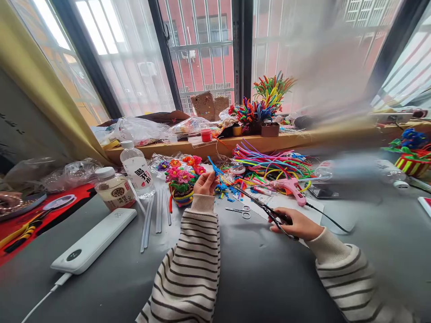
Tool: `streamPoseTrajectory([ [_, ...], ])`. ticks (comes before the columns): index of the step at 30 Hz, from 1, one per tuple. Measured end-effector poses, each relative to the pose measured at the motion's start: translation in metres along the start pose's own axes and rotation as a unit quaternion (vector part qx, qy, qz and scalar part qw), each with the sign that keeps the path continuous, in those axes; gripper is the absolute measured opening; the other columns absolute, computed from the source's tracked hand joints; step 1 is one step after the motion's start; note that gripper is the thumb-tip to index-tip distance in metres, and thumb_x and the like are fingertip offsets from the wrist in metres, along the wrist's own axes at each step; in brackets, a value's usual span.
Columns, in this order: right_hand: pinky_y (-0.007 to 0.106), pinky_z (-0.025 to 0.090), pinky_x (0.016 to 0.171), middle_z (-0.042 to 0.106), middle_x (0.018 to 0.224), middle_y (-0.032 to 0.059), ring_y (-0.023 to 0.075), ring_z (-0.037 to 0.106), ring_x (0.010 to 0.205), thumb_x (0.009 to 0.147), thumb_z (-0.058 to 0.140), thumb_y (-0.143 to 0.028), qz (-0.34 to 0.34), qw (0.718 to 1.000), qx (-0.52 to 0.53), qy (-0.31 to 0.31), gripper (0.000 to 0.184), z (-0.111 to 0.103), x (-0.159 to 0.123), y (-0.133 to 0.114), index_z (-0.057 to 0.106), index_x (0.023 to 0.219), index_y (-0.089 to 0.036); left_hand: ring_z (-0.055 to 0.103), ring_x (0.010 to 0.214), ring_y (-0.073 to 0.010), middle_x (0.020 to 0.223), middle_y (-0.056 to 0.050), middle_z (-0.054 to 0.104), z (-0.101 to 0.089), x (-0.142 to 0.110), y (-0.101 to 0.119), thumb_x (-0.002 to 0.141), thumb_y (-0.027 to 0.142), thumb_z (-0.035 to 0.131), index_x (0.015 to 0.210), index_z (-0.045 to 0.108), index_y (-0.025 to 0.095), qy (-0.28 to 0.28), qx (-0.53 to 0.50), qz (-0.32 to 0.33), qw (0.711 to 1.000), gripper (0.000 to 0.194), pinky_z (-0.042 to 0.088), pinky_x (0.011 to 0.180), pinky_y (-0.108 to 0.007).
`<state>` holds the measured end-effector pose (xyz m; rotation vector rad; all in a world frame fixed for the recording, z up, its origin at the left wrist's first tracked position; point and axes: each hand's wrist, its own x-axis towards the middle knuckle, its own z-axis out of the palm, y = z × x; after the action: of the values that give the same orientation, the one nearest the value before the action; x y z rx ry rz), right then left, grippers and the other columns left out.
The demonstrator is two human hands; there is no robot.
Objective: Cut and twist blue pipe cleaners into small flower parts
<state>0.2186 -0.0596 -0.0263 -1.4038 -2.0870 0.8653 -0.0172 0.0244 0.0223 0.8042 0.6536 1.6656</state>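
Between the fingertips of my left hand [205,183] is a blue pipe cleaner piece [215,167], its end pointing up. My right hand [298,223] grips dark scissors [266,207] by the handles, with the blades pointing left toward the blue piece but apart from it. A small pair of silver scissors [243,211] lies on the table between my hands. Just left of my left hand stands a small pot of pipe cleaner flowers [180,181], pink, orange and purple. Blue snippets [230,197] are scattered beyond my hands.
A bundle of colourful pipe cleaners [269,159] lies at the back, near a pink glue gun [291,188] with a black cord. At left are clear glue sticks [159,211], a white power bank [96,240], a water bottle [137,170] and a shorter bottle [114,190].
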Motion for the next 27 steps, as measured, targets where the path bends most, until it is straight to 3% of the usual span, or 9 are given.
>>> streamPoseTrajectory([
  [6,0.024,0.036,0.053,0.057,0.063,0.0031,0.0143,0.049,0.057,0.059,0.051,-0.043,0.067,0.981,-0.16,0.087,0.03,0.006,0.008,0.007,0.055,0.068,-0.014,0.048,0.043,-0.002,0.047,0.006,0.052,0.002,-0.006,-0.003,0.043,0.025,0.069,0.055,0.05,0.013,-0.081,0.04,-0.014,0.996,0.025,0.04,0.046,-0.014],
  [12,0.026,0.038,0.06,0.06,0.075,0.0075,0.0192,0.053,0.069,0.058,0.054,-0.035,0.083,0.965,-0.245,0.046,0.029,-0.007,0.01,0.003,0.057,0.077,-0.014,0.048,0.04,-0.0035,0.044,0.006,0.052,0.005,-0.009,-0.011,0.044,0.027,0.068,0.054,0.047,0.013,-0.153,0.107,-0.078,0.979,0.027,0.038,0.043,-0.015],
  [15,0.029,0.039,0.066,0.059,0.081,0.0103,0.0214,0.053,0.075,0.05,0.061,-0.025,0.066,0.966,-0.247,0.05,0.034,-0.019,0.016,-0.003,0.058,0.082,-0.013,0.048,0.041,-0.0043,0.043,0.006,0.051,0.005,-0.008,-0.013,0.04,0.029,0.069,0.054,0.047,0.013,-0.167,0.123,-0.098,0.973,0.03,0.037,0.042,-0.016],
  [17,0.03,0.04,0.066,0.06,0.078,0.0103,0.0214,0.053,0.073,0.049,0.063,-0.026,0.035,0.982,-0.176,0.051,0.034,-0.023,0.023,-0.011,0.059,0.081,-0.012,0.047,0.04,-0.0043,0.042,0.006,0.051,0.005,-0.009,-0.014,0.04,0.03,0.069,0.053,0.046,0.012,-0.18,0.124,-0.1,0.971,0.032,0.036,0.042,-0.016],
  [19,0.03,0.04,0.067,0.06,0.077,0.0082,0.0185,0.053,0.071,0.056,0.059,-0.032,0.005,0.995,-0.038,0.096,0.03,-0.021,0.033,-0.022,0.059,0.08,-0.014,0.046,0.039,-0.004,0.041,0.006,0.05,0.004,-0.009,-0.014,0.041,0.03,0.069,0.053,0.046,0.012,-0.21,0.118,-0.104,0.965,0.031,0.036,0.042,-0.017],
  [21,0.029,0.041,0.065,0.059,0.075,0.006,0.0159,0.053,0.069,0.062,0.053,-0.041,-0.013,0.981,0.142,0.129,0.03,-0.012,0.044,-0.033,0.059,0.077,-0.016,0.045,0.038,-0.0037,0.042,0.005,0.05,0.003,-0.01,-0.016,0.045,0.029,0.068,0.052,0.045,0.012,-0.253,0.107,-0.114,0.955,0.029,0.036,0.042,-0.017],
  [24,0.026,0.041,0.06,0.057,0.07,0.0028,0.0115,0.051,0.063,0.062,0.051,-0.047,-0.005,0.911,0.406,0.073,0.033,0.007,0.061,-0.047,0.058,0.074,-0.017,0.046,0.039,-0.0045,0.045,0.004,0.051,0.002,-0.012,-0.018,0.05,0.028,0.066,0.052,0.043,0.012,-0.313,0.092,-0.131,0.936,0.027,0.035,0.042,-0.018],
  [27,0.022,0.039,0.056,0.055,0.068,-0.0007,0.0076,0.049,0.06,0.062,0.055,-0.04,-0.038,0.834,0.547,0.067,0.024,0.021,0.07,-0.053,0.058,0.071,-0.018,0.046,0.039,-0.0056,0.044,0.004,0.05,0.002,-0.013,-0.021,0.051,0.027,0.066,0.053,0.043,0.013,-0.345,0.099,-0.154,0.921,0.027,0.034,0.041,-0.019],
])
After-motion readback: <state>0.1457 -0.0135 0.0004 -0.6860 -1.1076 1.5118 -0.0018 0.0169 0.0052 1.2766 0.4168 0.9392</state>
